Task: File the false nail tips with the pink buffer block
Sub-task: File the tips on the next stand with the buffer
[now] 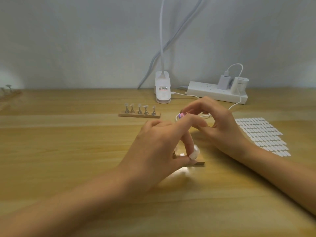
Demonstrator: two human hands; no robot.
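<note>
Views: one, a wide-angle head camera worn by the person.
Position: above the table's (68, 151) near edge, at 6 o'clock.
Facing: forward and down toward 12 o'clock, where the clip lamp base (162, 90) and power strip (217, 95) stand against the wall.
Nearness: close; both forearms enter from the bottom corners, with the left hand (159, 146) and right hand (220, 124) mid-frame.
Reach: the sticker sheet (263, 134) lies at 3 o'clock, and the far table edge runs the frame's full width.

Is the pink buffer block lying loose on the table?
No, the right hand pinches the pink buffer block in its fingertips.
</note>
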